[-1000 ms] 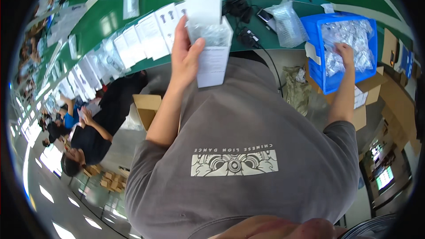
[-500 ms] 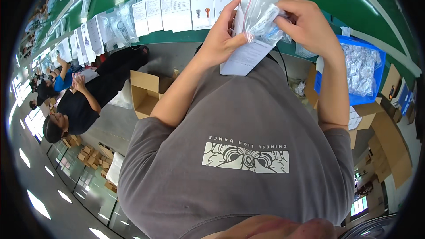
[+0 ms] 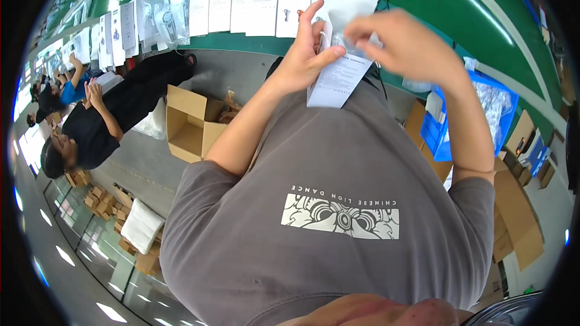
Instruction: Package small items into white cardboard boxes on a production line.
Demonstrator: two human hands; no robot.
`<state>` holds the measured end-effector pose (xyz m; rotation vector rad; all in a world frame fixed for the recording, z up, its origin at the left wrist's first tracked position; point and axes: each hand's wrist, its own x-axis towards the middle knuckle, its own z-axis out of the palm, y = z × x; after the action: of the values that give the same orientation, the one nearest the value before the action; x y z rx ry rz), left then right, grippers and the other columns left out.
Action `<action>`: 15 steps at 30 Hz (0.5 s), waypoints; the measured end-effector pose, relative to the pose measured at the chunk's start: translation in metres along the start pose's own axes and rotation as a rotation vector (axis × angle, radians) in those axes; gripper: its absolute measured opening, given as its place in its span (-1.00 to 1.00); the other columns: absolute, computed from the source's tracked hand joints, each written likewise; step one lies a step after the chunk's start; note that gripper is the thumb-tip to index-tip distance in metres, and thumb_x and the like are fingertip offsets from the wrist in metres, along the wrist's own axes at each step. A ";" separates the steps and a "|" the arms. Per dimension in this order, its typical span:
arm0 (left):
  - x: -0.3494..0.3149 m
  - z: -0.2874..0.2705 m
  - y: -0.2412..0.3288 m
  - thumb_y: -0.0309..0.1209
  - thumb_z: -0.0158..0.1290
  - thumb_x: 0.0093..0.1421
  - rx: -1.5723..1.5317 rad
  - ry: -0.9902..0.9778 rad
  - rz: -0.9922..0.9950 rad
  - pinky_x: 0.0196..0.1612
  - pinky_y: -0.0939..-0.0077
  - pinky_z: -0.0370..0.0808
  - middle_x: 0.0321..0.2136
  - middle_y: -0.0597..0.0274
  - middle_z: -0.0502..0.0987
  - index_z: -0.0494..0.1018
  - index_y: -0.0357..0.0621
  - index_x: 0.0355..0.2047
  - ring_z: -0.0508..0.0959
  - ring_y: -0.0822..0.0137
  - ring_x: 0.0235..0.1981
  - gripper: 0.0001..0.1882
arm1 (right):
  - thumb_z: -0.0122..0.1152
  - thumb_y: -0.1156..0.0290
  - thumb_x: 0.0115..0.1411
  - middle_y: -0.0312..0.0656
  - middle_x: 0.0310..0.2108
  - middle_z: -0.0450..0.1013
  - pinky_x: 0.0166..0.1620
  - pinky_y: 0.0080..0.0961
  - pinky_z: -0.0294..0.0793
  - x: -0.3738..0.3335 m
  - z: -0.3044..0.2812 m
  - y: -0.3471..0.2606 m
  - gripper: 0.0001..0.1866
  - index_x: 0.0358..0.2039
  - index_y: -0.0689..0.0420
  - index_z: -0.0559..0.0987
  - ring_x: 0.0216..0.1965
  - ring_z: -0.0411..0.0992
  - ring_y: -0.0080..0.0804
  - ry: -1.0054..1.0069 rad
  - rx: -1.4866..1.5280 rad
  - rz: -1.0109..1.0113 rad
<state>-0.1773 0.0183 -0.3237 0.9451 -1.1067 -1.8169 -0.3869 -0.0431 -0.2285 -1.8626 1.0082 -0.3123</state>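
My left hand (image 3: 305,57) grips a white printed carton (image 3: 339,81) by its side, close to my chest, with the thumb over its upper edge. Part of a clear plastic pouch (image 3: 345,23) shows above the carton; whether it sits inside or behind cannot be made out. Over the pouch hovers my right hand (image 3: 408,45), its fingers curled and smeared by motion, so what they hold is unclear. Just beyond my hands, a white pictured carton (image 3: 294,0) lies at the end of a row on the green table (image 3: 423,0).
Several white printed cartons (image 3: 220,6) and clear bagged parts (image 3: 169,21) line the table edge leftward. At right stands a blue bin (image 3: 444,139) of clear bags. Open cardboard boxes (image 3: 187,124) are on the floor. Another person (image 3: 90,139) works at the left.
The pouch, formerly held up between both hands, now shows lower and mostly hidden at the carton. My right hand has drawn back from it, moving fast. The left keeps its hold.
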 end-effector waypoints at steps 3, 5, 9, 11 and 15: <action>-0.007 0.003 -0.004 -0.40 0.15 0.29 -0.052 -0.004 0.024 0.07 0.46 0.42 0.02 0.11 0.41 0.05 -0.15 0.36 0.45 0.37 -0.01 -0.28 | 0.19 0.52 0.14 -0.11 -0.34 0.51 -0.18 -0.38 0.43 -0.009 0.026 0.008 -0.74 -0.13 0.19 0.52 -0.28 0.44 -0.24 -0.348 -0.276 -0.059; -0.010 0.001 -0.007 -0.40 0.15 0.30 -0.006 -0.029 0.035 0.05 0.46 0.44 0.01 0.13 0.41 0.10 -0.15 0.34 0.46 0.38 -0.02 -0.32 | 0.18 0.52 0.16 -0.13 -0.31 0.52 -0.11 -0.39 0.41 0.000 0.017 0.003 -0.74 -0.11 0.18 0.52 -0.20 0.42 -0.24 -0.429 -0.229 -0.067; -0.013 -0.010 -0.005 -0.40 0.15 0.29 0.070 -0.079 0.041 0.00 0.48 0.47 0.01 0.20 0.42 0.23 -0.15 0.25 0.47 0.40 -0.05 -0.44 | 0.14 0.53 0.23 -0.18 -0.21 0.55 0.07 -0.41 0.36 -0.003 0.010 0.008 -0.76 -0.07 0.17 0.54 0.01 0.38 -0.26 -0.333 0.140 -0.057; -0.012 -0.016 0.001 -0.40 0.16 0.28 0.041 -0.085 0.027 -0.01 0.49 0.47 0.00 0.24 0.41 0.31 -0.15 0.18 0.47 0.41 -0.06 -0.51 | 0.12 0.54 0.26 -0.22 -0.16 0.57 0.13 -0.41 0.34 -0.018 0.016 0.021 -0.79 -0.09 0.19 0.56 0.08 0.36 -0.27 0.198 0.665 -0.016; -0.017 -0.013 -0.003 -0.40 0.17 0.27 0.049 -0.081 0.104 -0.02 0.50 0.48 -0.02 0.25 0.41 0.39 -0.17 0.07 0.47 0.43 -0.05 -0.61 | 0.14 0.55 0.26 -0.18 -0.18 0.58 0.12 -0.45 0.38 -0.031 0.066 0.031 -0.91 -0.26 0.22 0.60 -0.04 0.48 -0.35 0.355 0.185 -0.169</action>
<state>-0.1600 0.0299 -0.3272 0.8326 -1.2326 -1.7635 -0.3829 0.0160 -0.2814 -1.7601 1.0171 -0.8329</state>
